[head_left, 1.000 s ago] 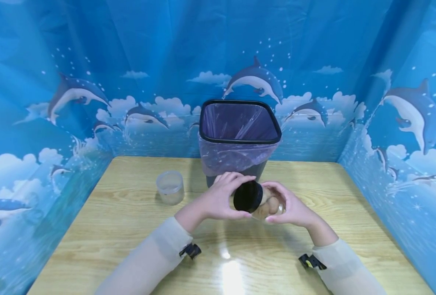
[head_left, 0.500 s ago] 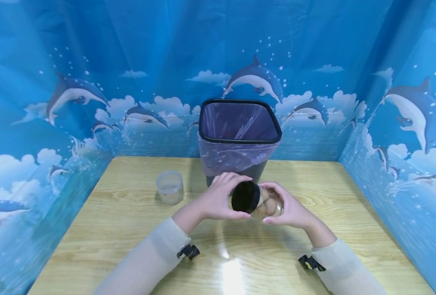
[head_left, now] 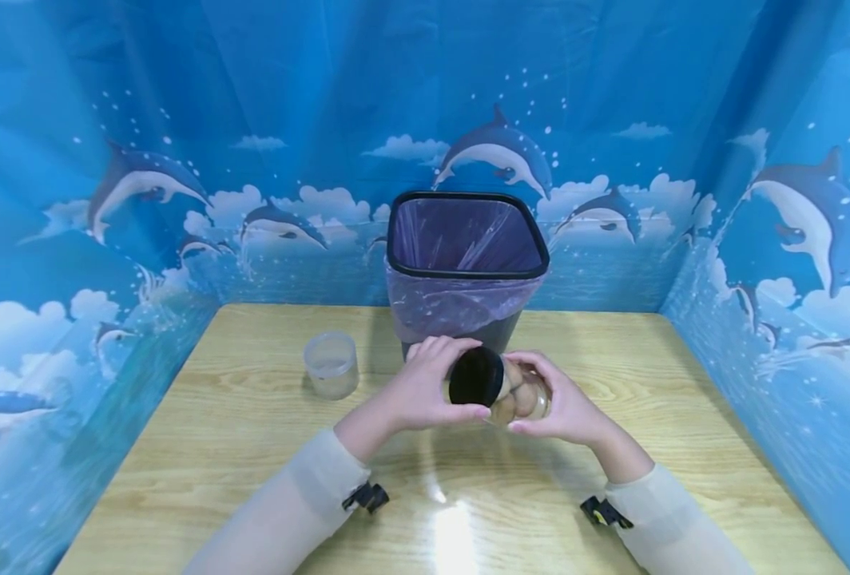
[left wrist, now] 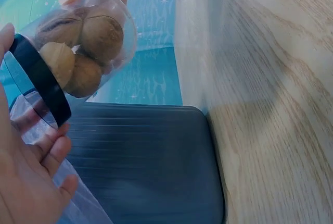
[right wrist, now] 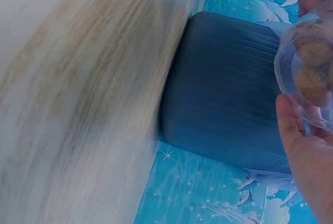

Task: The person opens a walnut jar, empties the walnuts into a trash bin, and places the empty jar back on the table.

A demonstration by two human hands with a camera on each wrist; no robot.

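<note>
A clear jar (head_left: 528, 394) of walnuts (left wrist: 102, 37) lies tipped on its side in the air, in front of the bin. Its black-rimmed lid (head_left: 477, 377) points left in the head view. My left hand (head_left: 432, 386) grips the lid, thumb below and fingers above. Around the jar's base end curl the thumb and fingers of my right hand (head_left: 562, 399). In the left wrist view several brown walnuts rest together inside the clear wall. The right wrist view shows only part of the jar, at its right edge.
Close behind the hands stands a dark bin (head_left: 497, 329) lined with a purple bag (head_left: 461, 299). A translucent open tub (head_left: 332, 367) is on the wooden table (head_left: 252, 447) to the left. Dolphin-print curtains (head_left: 310, 104) enclose the back and sides.
Both hands and the jar have drifted slightly left together. The lid faces a little more toward the head camera. Bin and tub stay in place.
</note>
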